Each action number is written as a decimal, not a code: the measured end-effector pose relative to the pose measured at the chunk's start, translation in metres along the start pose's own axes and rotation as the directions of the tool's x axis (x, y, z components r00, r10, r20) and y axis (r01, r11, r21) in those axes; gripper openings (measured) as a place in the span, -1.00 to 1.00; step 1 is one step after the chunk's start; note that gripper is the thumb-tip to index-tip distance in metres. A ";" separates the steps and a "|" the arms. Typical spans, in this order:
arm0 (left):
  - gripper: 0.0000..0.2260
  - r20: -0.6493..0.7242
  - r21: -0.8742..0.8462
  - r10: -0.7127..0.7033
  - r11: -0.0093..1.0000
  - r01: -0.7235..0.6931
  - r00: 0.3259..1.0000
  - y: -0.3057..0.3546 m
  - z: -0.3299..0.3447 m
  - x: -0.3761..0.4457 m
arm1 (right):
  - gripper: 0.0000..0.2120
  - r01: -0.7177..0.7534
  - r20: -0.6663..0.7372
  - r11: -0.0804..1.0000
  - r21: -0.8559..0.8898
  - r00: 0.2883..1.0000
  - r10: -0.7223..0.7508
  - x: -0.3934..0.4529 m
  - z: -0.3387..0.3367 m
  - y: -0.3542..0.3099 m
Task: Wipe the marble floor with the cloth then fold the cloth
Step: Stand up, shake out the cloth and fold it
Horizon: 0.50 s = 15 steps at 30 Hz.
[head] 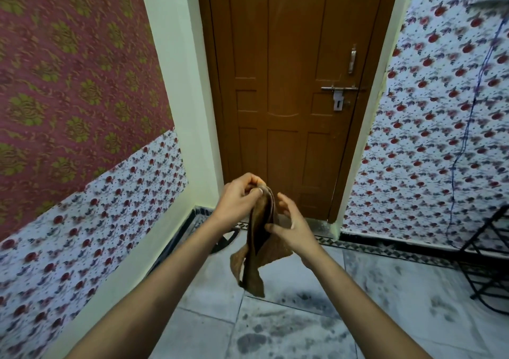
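Note:
A brown cloth hangs in the air in front of me, doubled over, its ragged lower corners dangling above the marble floor. My left hand pinches the cloth's top edge between thumb and fingers. My right hand holds the cloth lower down on its right side, thumb pressed on the near face, fingers curved behind it. The floor tiles are grey-white with dark veins and smudges.
A closed brown wooden door with a metal latch stands straight ahead. Patterned walls close in on the left and right. A black metal rack stands at the right, with a blue cord hanging on the wall above it.

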<state>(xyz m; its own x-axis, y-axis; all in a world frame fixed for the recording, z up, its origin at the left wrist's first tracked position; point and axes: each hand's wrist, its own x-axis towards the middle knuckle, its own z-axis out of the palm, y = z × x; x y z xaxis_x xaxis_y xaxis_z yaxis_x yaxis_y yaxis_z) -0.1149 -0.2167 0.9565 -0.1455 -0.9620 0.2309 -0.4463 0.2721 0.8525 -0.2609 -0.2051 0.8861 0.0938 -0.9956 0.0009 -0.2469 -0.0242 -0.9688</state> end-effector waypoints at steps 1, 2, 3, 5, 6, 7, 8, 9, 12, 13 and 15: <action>-0.90 0.017 -0.005 0.013 1.000 -0.013 1.000 0.003 -0.006 0.001 | -0.44 -0.002 -0.006 1.000 0.008 1.000 0.003 0.003 0.003 0.004; -0.89 0.022 -0.023 0.014 1.000 -0.013 1.000 0.006 -0.013 0.002 | -0.52 -0.013 -0.022 1.000 0.003 1.000 0.013 0.006 0.007 0.006; -0.87 0.018 -0.046 0.004 0.999 -0.003 1.000 0.006 -0.018 0.004 | -0.58 -0.032 -0.040 0.999 -0.025 0.999 0.031 0.008 0.010 0.008; -0.83 -0.029 -0.053 -0.015 0.998 0.014 0.999 0.003 -0.030 0.007 | -0.60 -0.056 -0.082 0.987 -0.153 0.996 0.044 0.012 0.018 0.010; -0.81 -0.061 -0.028 -0.023 0.999 0.021 0.998 0.001 -0.035 0.008 | -0.56 -0.050 -0.107 0.977 -0.205 0.994 0.029 0.011 0.023 0.010; -0.81 -0.102 0.008 -0.026 1.000 0.027 0.994 -0.001 -0.040 0.008 | -0.49 -0.023 -0.126 0.971 -0.237 0.992 -0.007 0.009 0.031 0.009; -0.82 -0.144 0.036 -0.031 0.999 0.036 0.989 -0.003 -0.044 0.008 | -0.41 0.019 -0.135 0.968 -0.252 0.989 -0.054 0.006 0.038 0.006; -0.83 -0.180 0.053 -0.036 0.998 0.046 0.983 -0.004 -0.047 0.007 | -0.33 0.070 -0.137 0.963 -0.260 0.985 -0.109 0.002 0.047 0.002; -0.86 -0.189 0.013 -0.054 0.998 0.058 0.981 -0.001 -0.051 0.002 | -0.25 0.188 -0.155 0.937 -0.293 0.958 -0.240 -0.002 0.068 -0.007; -0.87 -0.179 -0.019 -0.056 0.998 0.054 0.982 0.000 -0.052 0.000 | -0.26 0.194 -0.169 0.935 -0.297 0.953 -0.251 -0.001 0.074 -0.008; -0.87 -0.172 -0.092 -0.067 0.994 0.051 0.983 0.005 -0.057 -0.003 | -0.33 0.161 -0.210 0.943 -0.290 0.951 -0.227 0.001 0.083 -0.011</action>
<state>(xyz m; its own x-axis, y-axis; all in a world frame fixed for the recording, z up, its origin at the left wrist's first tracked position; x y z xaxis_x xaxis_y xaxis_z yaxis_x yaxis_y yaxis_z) -0.0666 -0.2139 0.9862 0.0389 -0.9672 0.2508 -0.3696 0.2193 0.9029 -0.1778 -0.1987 0.8758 -0.0570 -0.9605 0.2723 -0.4978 -0.2091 -0.8417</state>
